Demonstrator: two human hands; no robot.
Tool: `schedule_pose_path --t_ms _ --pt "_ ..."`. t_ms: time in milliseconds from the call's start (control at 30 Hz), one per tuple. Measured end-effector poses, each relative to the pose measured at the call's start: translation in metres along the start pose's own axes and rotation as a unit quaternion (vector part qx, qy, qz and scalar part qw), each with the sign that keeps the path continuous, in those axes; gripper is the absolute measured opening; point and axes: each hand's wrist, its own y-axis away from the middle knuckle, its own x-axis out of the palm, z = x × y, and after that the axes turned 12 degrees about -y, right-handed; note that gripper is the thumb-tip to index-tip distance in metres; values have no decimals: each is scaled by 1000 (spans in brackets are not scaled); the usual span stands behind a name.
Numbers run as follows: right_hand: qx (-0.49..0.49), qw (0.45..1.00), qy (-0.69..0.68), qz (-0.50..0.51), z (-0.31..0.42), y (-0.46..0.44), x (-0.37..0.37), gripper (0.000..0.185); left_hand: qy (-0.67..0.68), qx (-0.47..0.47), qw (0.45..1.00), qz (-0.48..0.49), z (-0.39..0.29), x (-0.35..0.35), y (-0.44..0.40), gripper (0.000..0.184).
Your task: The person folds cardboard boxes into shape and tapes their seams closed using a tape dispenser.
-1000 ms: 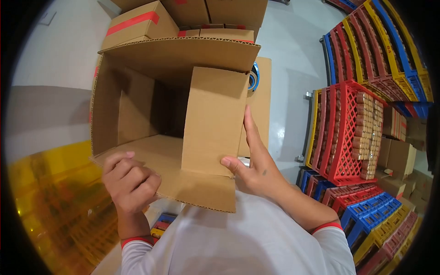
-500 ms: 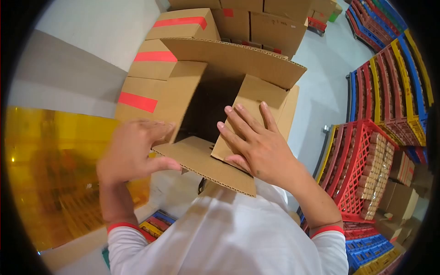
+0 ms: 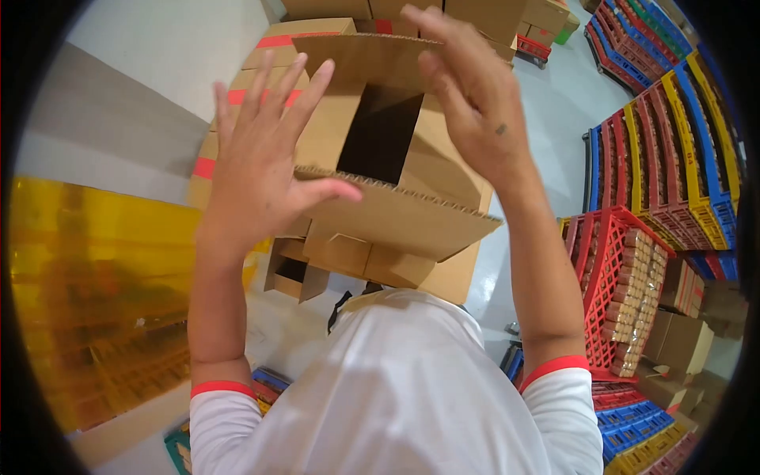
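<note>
An open cardboard box (image 3: 396,214) stands in front of me. Its two side flaps are folded inward with a dark gap between them, while the near and far flaps stand up. My left hand (image 3: 265,154) is over the box's left side, fingers spread, holding nothing. Near the far flap, above the right side, my right hand (image 3: 475,99) is raised with its fingers apart from the thumb and nothing in it.
Taped cartons (image 3: 309,32) are stacked behind the box. Crates (image 3: 673,150) stand in tall stacks at the right, beside a red crate of packed goods (image 3: 606,293). A yellow translucent sheet (image 3: 103,293) is at the left.
Both hands have lifted and moved away from me; my right hand has left the right flap. The left flap now lies folded in, and the near flap has risen.
</note>
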Motion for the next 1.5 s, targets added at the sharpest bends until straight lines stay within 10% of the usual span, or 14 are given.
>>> schedule_pose_path --t_ms 133,267,333,467,533,733,800,933,1033,1167,1500 --pt "-180 909 375 -28 -33 -8 2 45 51 26 997 -59 11 18 -20 123" --pt "-98 910 402 25 -16 -2 4 47 122 44 991 -25 12 64 -21 118" --pt "142 939 299 93 13 -8 3 53 130 43 990 33 -7 99 -7 113" --pt "173 889 385 175 36 22 15 58 42 9 954 -296 6 90 6 100" --pt "41 893 436 105 43 47 25 64 86 -40 941 -324 6 96 6 92" --pt "13 911 372 178 56 130 52 67 102 -97 974 -176 3 100 4 76" --pt "15 905 387 178 48 128 40 66 100 -207 964 131 2 101 24 73" --pt "283 955 -75 -48 14 114 -35 33 287 -309 895 148 -7 76 42 71" --pt "237 926 36 -292 -112 125 -75 38 313 -320 882 147 -6 81 40 72" --pt "483 833 263 -69 -299 217 -78 68 375 -360 847 111 -6 77 29 69" --pt "482 849 193 -100 -329 221 -45 48 277 -405 855 168 -17 78 38 71"
